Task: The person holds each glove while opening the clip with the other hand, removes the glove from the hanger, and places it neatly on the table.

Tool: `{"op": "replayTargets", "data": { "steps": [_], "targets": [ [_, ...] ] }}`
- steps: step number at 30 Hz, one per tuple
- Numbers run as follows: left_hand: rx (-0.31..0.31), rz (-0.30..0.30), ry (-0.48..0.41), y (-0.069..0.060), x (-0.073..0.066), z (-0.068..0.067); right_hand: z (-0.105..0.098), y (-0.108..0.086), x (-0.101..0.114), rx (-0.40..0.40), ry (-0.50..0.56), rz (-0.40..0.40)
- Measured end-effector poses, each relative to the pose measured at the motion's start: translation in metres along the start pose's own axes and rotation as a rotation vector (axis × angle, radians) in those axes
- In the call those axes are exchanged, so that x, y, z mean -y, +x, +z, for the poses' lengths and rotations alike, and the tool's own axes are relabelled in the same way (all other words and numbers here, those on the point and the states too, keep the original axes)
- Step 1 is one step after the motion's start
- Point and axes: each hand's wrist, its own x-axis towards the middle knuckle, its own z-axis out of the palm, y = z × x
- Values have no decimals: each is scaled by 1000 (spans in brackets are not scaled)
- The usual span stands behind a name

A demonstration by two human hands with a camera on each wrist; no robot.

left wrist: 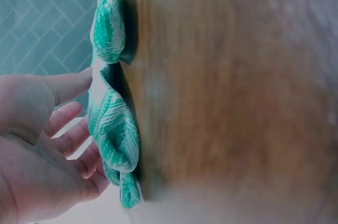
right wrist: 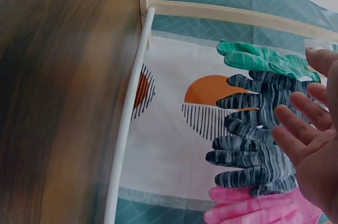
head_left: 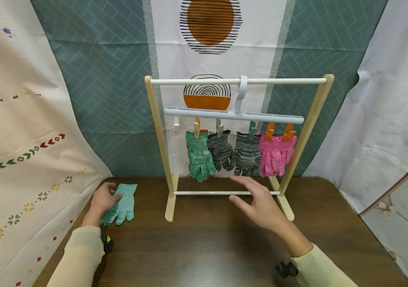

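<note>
A green knit glove [head_left: 124,204] lies flat on the table at the left. My left hand [head_left: 105,197] is at its left edge, thumb and fingers spread apart and touching it. In the left wrist view, the thumb and fingers meet the side of the rumpled green glove [left wrist: 111,123] without closing round it. My right hand [head_left: 259,203] hovers in front of the rack, fingers extended and holding nothing. Near it hang a green glove [head_left: 200,155], two dark grey striped gloves [head_left: 247,153] and pink gloves [head_left: 277,155]. The right wrist view shows my right palm [right wrist: 322,150] beside the hanging gloves.
A wooden rack [head_left: 159,135] stands at the table's back. From its white top bar [head_left: 196,82] hangs a light grey hanger [head_left: 232,114] with several clothespins, including an orange one [head_left: 269,131] and an unused white one [head_left: 176,125]. Cloth curtains enclose the brown table [head_left: 204,247].
</note>
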Motion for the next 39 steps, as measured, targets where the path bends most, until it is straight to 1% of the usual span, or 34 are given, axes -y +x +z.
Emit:
{"op": "replayTargets", "data": {
  "steps": [5,8,11,16,23,32,39],
  "targets": [
    [-11,3,19,-3,-2,-5,-2,2,1,-14,-6,3],
    [-26,38,25,-4,-6,-7,-3,4,3,-20,-2,14],
    [-43,81,8,-6,-14,-10,-5,7,4,-25,-2,23],
    [-59,122,-29,-11,-36,-15,-8,12,5,-36,4,24],
    [-43,153,-87,-20,-70,-21,-9,20,6,-56,9,6],
    [-42,204,-166,-31,-105,-27,-12,28,9,-71,32,2],
    [-27,263,-220,-42,-132,-31,-14,37,13,-80,38,-24]
  ]
}}
